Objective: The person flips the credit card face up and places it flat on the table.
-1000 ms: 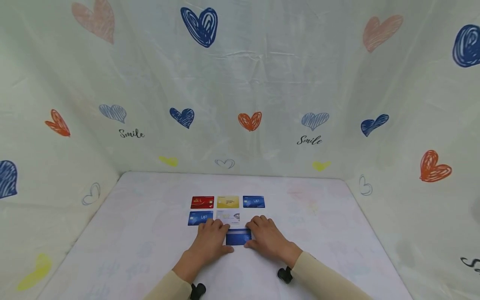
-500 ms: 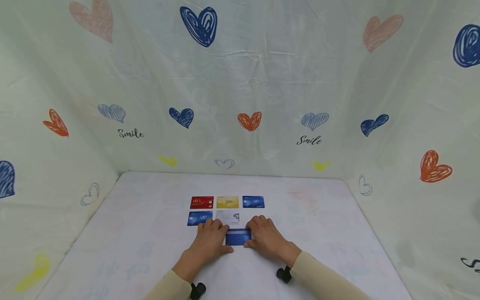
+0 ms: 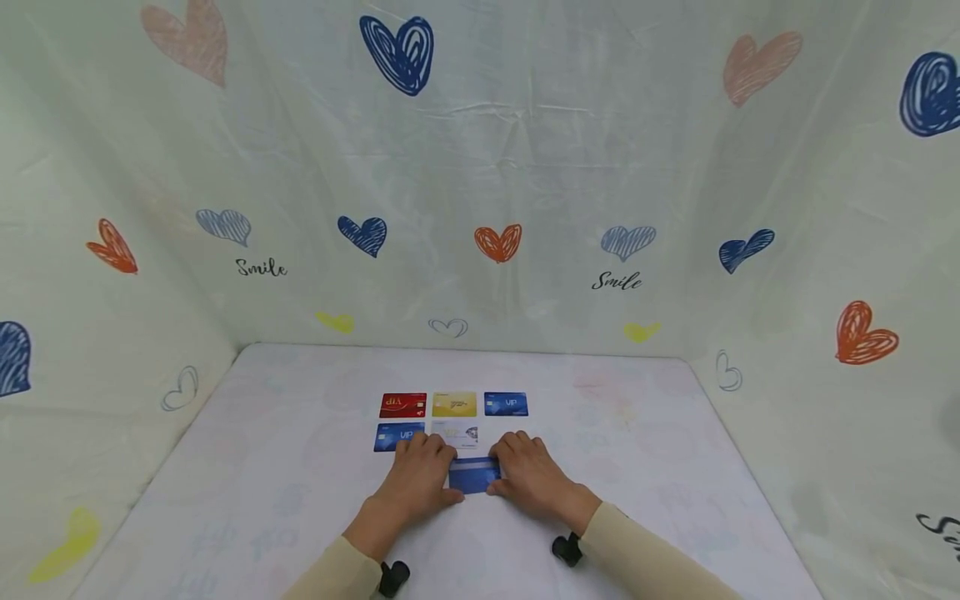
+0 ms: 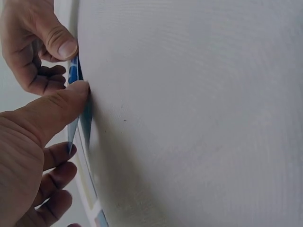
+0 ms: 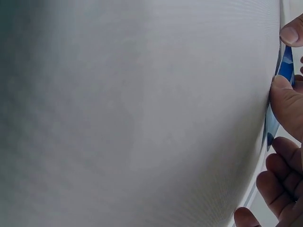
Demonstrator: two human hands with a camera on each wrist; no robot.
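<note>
A plain blue card (image 3: 474,476) with a paler stripe along its far edge lies between both hands in the head view. At its left end my left hand (image 3: 418,477) pinches it between thumb and fingers. The right hand (image 3: 534,477) pinches the opposite end the same way. In the left wrist view the card (image 4: 73,71) shows nearly edge-on, slightly raised from the table, with the left thumb (image 4: 71,97) on its near edge. The right wrist view shows the card (image 5: 286,65) tilted, fingers partly covering it.
Beyond the hands lie a red VIP card (image 3: 402,405), a gold card (image 3: 454,404) and a blue VIP card (image 3: 506,404) in a row. Nearer are another blue VIP card (image 3: 396,434) and a whitish card (image 3: 454,432). The white table (image 3: 637,467) meets a heart-patterned curtain (image 3: 555,283).
The blue card has turned and tilted slightly between the hands. Both hands keep their grip and almost the same place; the other cards lie as before.
</note>
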